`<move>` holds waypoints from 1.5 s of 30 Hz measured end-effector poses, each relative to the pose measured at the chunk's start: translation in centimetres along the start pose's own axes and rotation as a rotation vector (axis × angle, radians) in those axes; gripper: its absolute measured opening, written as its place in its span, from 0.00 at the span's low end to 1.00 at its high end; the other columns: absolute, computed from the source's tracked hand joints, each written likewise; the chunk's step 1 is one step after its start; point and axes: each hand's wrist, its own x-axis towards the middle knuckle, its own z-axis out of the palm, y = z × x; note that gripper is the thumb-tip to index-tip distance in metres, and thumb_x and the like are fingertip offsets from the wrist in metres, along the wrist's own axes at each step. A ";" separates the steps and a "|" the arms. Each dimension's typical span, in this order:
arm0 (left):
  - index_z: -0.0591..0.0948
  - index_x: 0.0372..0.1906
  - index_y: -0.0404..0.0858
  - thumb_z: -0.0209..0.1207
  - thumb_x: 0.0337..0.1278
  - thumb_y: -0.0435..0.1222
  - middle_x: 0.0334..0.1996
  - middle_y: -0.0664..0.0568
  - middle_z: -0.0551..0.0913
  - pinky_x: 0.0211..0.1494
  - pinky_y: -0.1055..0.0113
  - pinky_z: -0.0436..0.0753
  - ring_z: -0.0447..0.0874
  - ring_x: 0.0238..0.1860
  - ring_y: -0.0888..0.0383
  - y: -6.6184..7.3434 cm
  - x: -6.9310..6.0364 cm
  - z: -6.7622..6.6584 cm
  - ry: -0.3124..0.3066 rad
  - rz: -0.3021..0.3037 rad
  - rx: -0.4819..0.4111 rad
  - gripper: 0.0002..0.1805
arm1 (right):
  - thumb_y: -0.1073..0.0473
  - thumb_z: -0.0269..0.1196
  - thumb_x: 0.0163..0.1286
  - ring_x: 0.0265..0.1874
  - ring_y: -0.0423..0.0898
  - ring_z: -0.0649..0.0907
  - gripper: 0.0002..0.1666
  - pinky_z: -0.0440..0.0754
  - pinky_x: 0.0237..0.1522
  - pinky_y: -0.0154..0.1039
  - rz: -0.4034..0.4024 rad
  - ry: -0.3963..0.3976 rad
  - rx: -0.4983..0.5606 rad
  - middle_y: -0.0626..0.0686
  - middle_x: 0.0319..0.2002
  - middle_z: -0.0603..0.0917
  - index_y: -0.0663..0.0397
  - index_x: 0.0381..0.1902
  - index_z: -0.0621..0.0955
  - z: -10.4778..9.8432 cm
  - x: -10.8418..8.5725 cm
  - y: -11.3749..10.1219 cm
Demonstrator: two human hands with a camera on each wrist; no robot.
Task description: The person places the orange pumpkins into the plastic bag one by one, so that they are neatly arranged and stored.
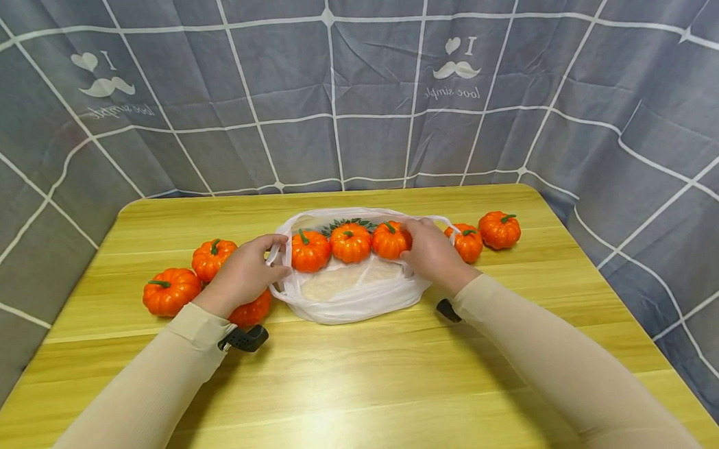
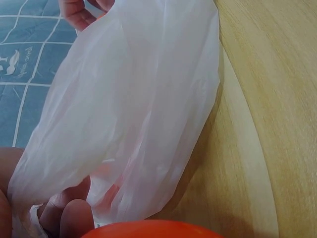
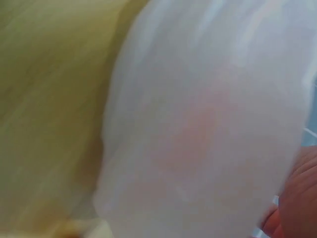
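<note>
A white plastic bag [image 1: 352,304] lies mouth-up on the table, with three small orange pumpkins in its opening. My left hand [image 1: 251,269] pinches the bag's left rim and handle, beside the left pumpkin [image 1: 309,251]. The middle pumpkin [image 1: 351,243] sits in front of some green leaf shapes [image 1: 341,224]. At the right side of the opening, my right hand [image 1: 432,251] grips the right pumpkin [image 1: 389,240] between thumb and fingers. The left wrist view shows the bag's side [image 2: 138,99] and fingers [image 2: 77,218] on its rim. The right wrist view is blurred.
Left of the bag lie several pumpkins, one [image 1: 172,291] outermost, one [image 1: 213,259] behind, another [image 1: 252,309] partly under my left hand. To the right are two more, one [image 1: 468,243] near a bag handle, one [image 1: 500,230] farther out. A grey curtain [image 1: 375,79] surrounds the wooden table [image 1: 346,404].
</note>
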 end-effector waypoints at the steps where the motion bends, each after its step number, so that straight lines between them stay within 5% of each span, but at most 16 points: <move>1: 0.71 0.76 0.38 0.66 0.69 0.40 0.67 0.38 0.80 0.54 0.56 0.79 0.81 0.48 0.46 0.0 0.0 0.0 0.001 0.001 0.003 0.34 | 0.59 0.70 0.71 0.69 0.61 0.76 0.40 0.73 0.74 0.57 -0.003 0.001 0.002 0.63 0.73 0.72 0.56 0.78 0.70 -0.1 -0.2 0.0; 6: 0.71 0.76 0.37 0.66 0.69 0.39 0.69 0.38 0.79 0.56 0.55 0.79 0.80 0.50 0.46 0.1 -0.1 0.0 0.002 0.004 0.003 0.34 | 0.58 0.71 0.71 0.59 0.59 0.83 0.38 0.82 0.63 0.54 -0.054 0.038 0.057 0.62 0.71 0.76 0.54 0.76 0.73 -1.4 -1.6 -0.4; 10: 0.71 0.76 0.37 0.66 0.70 0.39 0.67 0.38 0.80 0.52 0.57 0.81 0.83 0.41 0.50 0.1 0.0 0.0 -0.004 0.006 -0.007 0.34 | 0.56 0.69 0.72 0.54 0.57 0.87 0.32 0.86 0.54 0.53 -0.103 0.108 0.125 0.60 0.67 0.80 0.56 0.71 0.77 -3.0 -2.9 -0.5; 17: 0.71 0.76 0.38 0.66 0.70 0.40 0.69 0.39 0.79 0.48 0.59 0.80 0.81 0.45 0.47 0.0 0.0 0.0 -0.001 0.003 0.007 0.34 | 0.59 0.65 0.75 0.55 0.62 0.85 0.23 0.86 0.56 0.57 -0.162 0.344 0.236 0.64 0.62 0.82 0.63 0.64 0.80 -5.5 -4.5 1.3; 23: 0.71 0.76 0.38 0.67 0.69 0.40 0.68 0.39 0.80 0.47 0.61 0.80 0.81 0.45 0.48 0.0 0.1 0.0 0.006 0.014 0.011 0.34 | 0.60 0.65 0.76 0.57 0.64 0.80 0.25 0.82 0.60 0.60 -0.103 0.400 0.229 0.65 0.63 0.79 0.63 0.67 0.78 -6.5 -4.8 3.7; 31: 0.71 0.76 0.39 0.67 0.69 0.41 0.68 0.39 0.80 0.47 0.60 0.80 0.81 0.42 0.48 -0.1 0.1 0.1 -0.008 0.013 0.017 0.35 | 0.58 0.65 0.74 0.60 0.65 0.74 0.32 0.72 0.66 0.62 -0.076 0.381 0.208 0.69 0.66 0.75 0.67 0.71 0.74 -6.3 -4.5 6.9; 37: 0.70 0.77 0.38 0.67 0.69 0.40 0.62 0.39 0.83 0.41 0.63 0.81 0.80 0.32 0.52 0.1 0.1 -0.1 -0.018 0.001 0.000 0.35 | 0.55 0.65 0.75 0.75 0.69 0.66 0.39 0.63 0.77 0.66 -0.013 0.269 0.183 0.70 0.75 0.67 0.67 0.76 0.67 -6.1 -3.9 8.3; 45: 0.70 0.77 0.39 0.67 0.69 0.40 0.57 0.40 0.85 0.41 0.63 0.81 0.81 0.27 0.56 0.2 0.1 0.0 -0.021 -0.003 -0.001 0.35 | 0.51 0.66 0.74 0.78 0.71 0.63 0.48 0.61 0.78 0.68 0.027 0.129 0.140 0.71 0.78 0.63 0.68 0.80 0.60 -5.3 -3.2 9.9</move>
